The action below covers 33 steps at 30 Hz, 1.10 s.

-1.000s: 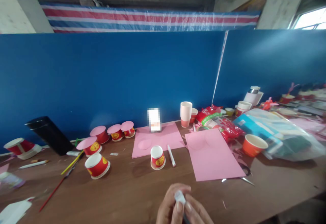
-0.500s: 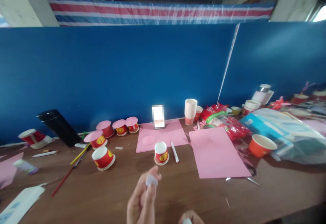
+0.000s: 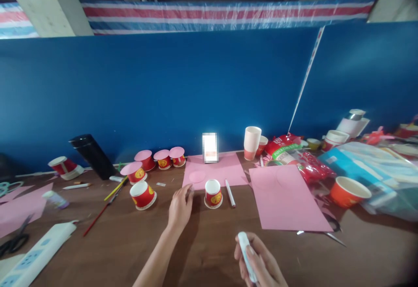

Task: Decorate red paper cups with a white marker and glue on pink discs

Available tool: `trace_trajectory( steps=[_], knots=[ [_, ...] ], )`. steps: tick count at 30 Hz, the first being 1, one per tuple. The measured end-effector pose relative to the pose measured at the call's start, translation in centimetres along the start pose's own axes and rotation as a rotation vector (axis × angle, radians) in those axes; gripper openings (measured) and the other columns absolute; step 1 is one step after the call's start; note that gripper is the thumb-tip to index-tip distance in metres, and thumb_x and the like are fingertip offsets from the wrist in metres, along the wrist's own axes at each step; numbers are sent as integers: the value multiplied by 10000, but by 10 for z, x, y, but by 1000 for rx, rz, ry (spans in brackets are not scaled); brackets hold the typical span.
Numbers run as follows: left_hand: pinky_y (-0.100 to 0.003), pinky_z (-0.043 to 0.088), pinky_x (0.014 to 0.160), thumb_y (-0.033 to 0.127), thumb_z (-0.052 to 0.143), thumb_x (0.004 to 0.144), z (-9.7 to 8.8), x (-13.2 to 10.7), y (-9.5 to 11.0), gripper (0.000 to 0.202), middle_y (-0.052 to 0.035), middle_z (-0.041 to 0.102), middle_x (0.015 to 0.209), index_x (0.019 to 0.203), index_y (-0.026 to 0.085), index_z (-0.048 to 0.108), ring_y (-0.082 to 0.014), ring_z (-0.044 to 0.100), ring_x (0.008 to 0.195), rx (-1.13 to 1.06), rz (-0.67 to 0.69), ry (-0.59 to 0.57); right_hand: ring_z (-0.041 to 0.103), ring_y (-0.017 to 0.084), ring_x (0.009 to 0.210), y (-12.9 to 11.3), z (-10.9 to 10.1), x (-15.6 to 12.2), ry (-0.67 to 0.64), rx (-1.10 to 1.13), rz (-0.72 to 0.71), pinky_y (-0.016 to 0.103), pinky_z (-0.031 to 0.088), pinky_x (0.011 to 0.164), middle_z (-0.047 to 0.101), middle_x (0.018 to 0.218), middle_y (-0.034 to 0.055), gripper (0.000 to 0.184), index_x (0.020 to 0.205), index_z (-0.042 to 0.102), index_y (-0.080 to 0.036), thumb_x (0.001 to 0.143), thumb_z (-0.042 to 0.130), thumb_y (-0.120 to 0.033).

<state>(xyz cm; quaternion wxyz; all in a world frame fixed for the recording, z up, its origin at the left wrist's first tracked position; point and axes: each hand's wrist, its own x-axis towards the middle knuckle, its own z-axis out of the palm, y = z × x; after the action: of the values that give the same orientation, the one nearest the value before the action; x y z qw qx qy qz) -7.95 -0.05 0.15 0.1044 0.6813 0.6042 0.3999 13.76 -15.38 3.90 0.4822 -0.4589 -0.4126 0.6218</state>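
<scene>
My left hand (image 3: 180,207) reaches forward over the brown table (image 3: 114,252), fingers drawn together, fingertips at the near-left corner of a pink paper sheet (image 3: 222,169). What the fingers hold is hidden. A cut pink circle (image 3: 197,176) lies on that sheet just beyond them. An upside-down red paper cup (image 3: 213,193) stands right of the hand, with a white marker (image 3: 230,193) beside it. My right hand (image 3: 261,265) is low and near me, closed around a white glue stick (image 3: 244,252).
A second pink sheet (image 3: 287,200) lies right, scissors (image 3: 326,231) at its near corner and an orange cup (image 3: 348,191) beyond. More red cups (image 3: 143,194), some with pink tops (image 3: 145,160), a black flask (image 3: 91,156), a power strip (image 3: 35,256) and black scissors (image 3: 13,243) are left.
My hands came apart: the left hand moved from near me forward to the pink sheet's corner, while the right hand stayed low with the glue stick. The view turned left.
</scene>
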Motion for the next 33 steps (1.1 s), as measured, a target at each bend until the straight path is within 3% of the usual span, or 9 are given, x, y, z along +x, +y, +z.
trace_trajectory(
  steps=[4, 9, 15, 18, 22, 25, 28, 33],
  knots=[
    [-386, 438, 871, 224, 379, 854, 4, 1, -11, 344, -94, 673, 1006, 1105, 163, 606, -244, 575, 953, 219, 65, -95, 315, 52, 448, 3, -9, 10, -45, -89, -45, 198, 282, 444, 448, 565, -41, 435, 788, 535, -166, 816, 489, -597],
    [-385, 419, 894, 188, 438, 802, -2, -5, -10, 314, -97, 646, 1064, 1036, 170, 646, -256, 547, 1012, 350, 33, -78, 355, 56, 459, 2, -12, 14, -42, -124, -82, 201, 288, 439, 496, 616, -20, 406, 786, 539, -167, 815, 511, -571],
    [-339, 446, 837, 183, 456, 796, -7, -10, -11, 264, -87, 648, 969, 984, 157, 639, -216, 586, 893, 235, -18, -99, 392, 65, 501, -12, -13, 31, 73, -83, -147, 185, 310, 454, 533, 679, -30, 300, 882, 488, -199, 824, 554, -486],
    [-316, 462, 794, 189, 450, 802, -8, -11, -15, 255, -90, 637, 958, 994, 142, 611, -199, 595, 854, 177, -90, -90, 399, 70, 521, -15, -16, 51, 100, -102, -173, 179, 307, 454, 516, 667, -40, 286, 891, 487, -198, 814, 577, -458],
    [-342, 436, 866, 181, 494, 773, -11, -9, -17, 306, -97, 629, 1005, 1064, 140, 581, -215, 576, 944, 213, -85, -112, 439, 82, 564, -20, -20, 87, 132, -120, -246, 187, 362, 502, 515, 658, -35, 293, 965, 548, -181, 792, 607, -410],
    [-379, 407, 922, 224, 536, 757, -15, -9, -9, 361, -112, 598, 1082, 1106, 137, 559, -239, 539, 1033, 219, -83, -91, 475, 91, 583, -26, -21, 114, 171, -108, -300, 198, 393, 499, 561, 749, 4, 371, 1030, 584, -163, 764, 617, -419],
    [-411, 398, 943, 342, 517, 791, -11, -13, 9, 403, -120, 566, 1131, 1146, 152, 524, -258, 512, 1091, 131, -62, -16, 501, 106, 601, -30, -22, 134, 229, -114, -342, 206, 408, 504, 582, 767, 14, 367, 980, 602, -166, 744, 620, -446],
    [-421, 379, 978, 375, 632, 690, 26, -20, 41, 696, -157, 472, 1269, 1283, 156, 342, -269, 466, 1180, -154, -12, -17, 487, 123, 536, -22, -26, 144, 331, -130, -342, 221, 384, 448, 570, 666, -9, 316, 851, 556, -197, 721, 625, -477]
  ],
)
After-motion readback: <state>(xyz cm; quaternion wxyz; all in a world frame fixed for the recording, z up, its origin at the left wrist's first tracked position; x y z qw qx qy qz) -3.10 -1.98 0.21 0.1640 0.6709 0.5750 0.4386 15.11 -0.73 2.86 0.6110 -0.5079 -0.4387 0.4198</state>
